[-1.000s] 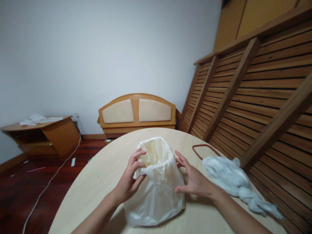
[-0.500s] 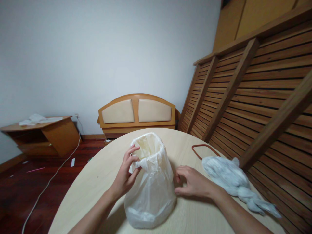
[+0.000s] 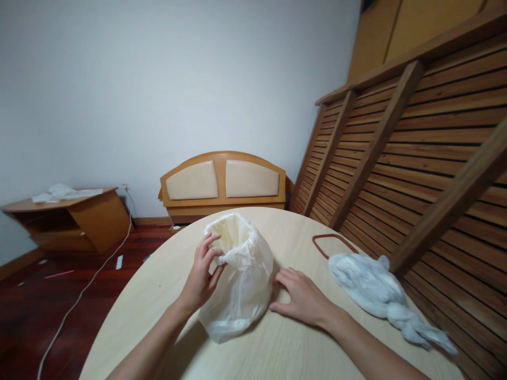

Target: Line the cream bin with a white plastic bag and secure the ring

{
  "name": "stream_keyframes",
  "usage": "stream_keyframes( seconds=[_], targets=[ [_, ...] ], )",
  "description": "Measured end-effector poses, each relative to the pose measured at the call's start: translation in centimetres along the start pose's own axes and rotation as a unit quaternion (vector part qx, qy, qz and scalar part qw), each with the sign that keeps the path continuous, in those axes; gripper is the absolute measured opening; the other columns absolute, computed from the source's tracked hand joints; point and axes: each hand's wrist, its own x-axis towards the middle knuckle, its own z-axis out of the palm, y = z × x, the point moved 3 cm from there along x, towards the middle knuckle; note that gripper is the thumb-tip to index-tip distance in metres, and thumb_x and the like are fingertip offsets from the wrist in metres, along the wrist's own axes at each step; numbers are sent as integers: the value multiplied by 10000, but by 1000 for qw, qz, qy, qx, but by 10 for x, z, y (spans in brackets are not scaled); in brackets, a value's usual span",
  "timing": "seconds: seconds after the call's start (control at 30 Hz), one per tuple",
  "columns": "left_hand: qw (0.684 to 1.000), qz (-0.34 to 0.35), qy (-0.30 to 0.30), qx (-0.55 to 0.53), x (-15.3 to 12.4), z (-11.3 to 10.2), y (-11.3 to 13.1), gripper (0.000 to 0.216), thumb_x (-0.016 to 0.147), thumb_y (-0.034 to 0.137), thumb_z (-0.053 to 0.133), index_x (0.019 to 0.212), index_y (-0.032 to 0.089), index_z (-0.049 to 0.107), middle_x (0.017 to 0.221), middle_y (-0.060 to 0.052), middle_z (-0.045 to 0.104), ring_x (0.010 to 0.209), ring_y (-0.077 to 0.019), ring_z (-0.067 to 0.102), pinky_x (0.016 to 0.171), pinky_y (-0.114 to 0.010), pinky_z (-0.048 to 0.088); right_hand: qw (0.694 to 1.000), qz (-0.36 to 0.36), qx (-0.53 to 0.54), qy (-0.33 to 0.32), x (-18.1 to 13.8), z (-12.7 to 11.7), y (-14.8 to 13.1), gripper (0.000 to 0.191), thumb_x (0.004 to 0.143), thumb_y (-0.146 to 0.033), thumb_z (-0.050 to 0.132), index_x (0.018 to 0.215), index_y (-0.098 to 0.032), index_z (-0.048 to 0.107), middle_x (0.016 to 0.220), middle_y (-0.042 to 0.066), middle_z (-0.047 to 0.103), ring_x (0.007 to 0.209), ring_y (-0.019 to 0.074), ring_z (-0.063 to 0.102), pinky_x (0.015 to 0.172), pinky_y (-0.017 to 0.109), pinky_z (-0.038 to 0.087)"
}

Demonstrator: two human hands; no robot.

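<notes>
A translucent white plastic bag (image 3: 241,287) stands on the round table, its mouth open at the top and leaning a little to the left. The inside looks cream-coloured. My left hand (image 3: 201,274) is closed at the left of the mouth, thumb and fingers pinching the gathered rim. Low on the bag's right side is my right hand (image 3: 299,298), with fingers curved and thumb apart and nothing held. Its fingertips are close to the bag; whether they touch it I cannot tell.
A brown rounded frame (image 3: 334,244) lies at the table's right edge, next to a knotted bundle of pale plastic bags (image 3: 368,287). Wooden slatted panels (image 3: 396,174) lean close on the right. A cable (image 3: 85,298) crosses the floor at left.
The bag has shifted left and its base has moved away from me, tilting it more. My left hand has moved slightly left with the rim, and my right hand has followed leftward.
</notes>
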Motion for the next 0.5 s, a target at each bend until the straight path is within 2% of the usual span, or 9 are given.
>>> stream_keyframes(
  seconds=[0.13, 0.2, 0.37, 0.5],
  targets=[
    [1000, 0, -4, 20, -1, 2, -6, 108, 964, 163, 537, 1040, 239, 526, 1436, -127, 467, 1479, -313, 324, 1156, -629, 370, 1000, -10, 6, 10, 3, 12, -1, 380, 786, -400, 806, 1087, -207, 675, 1082, 71, 670, 1055, 276, 599, 923, 390, 456],
    [1000, -4, -2, 21, -1, 2, -8, 105, 966, 165, 533, 1041, 237, 526, 1433, -129, 469, 1471, -317, 334, 1152, -635, 371, 1000, -16, 19, 7, 5, 17, -1, 331, 843, -391, 763, 1123, -229, 694, 1101, 67, 664, 1072, 268, 592, 945, 394, 456],
    [1000, -10, -1, 13, -1, 1, -9, 89, 956, 177, 544, 1026, 231, 537, 1428, -128, 481, 1474, -324, 333, 1158, -637, 360, 999, -28, 35, -5, 10, 20, -4, 93, 918, -300, 680, 961, -246, 743, 1077, 51, 655, 1067, 238, 586, 929, 374, 456],
    [1000, -19, 6, -2, 0, 1, -9, 75, 946, 187, 555, 1008, 229, 552, 1430, -128, 493, 1473, -317, 342, 1172, -624, 344, 999, -45, 0, -20, 8, 8, -7, 68, 896, -232, 645, 876, -221, 709, 1025, 57, 641, 1024, 237, 593, 899, 381, 451]
  ],
)
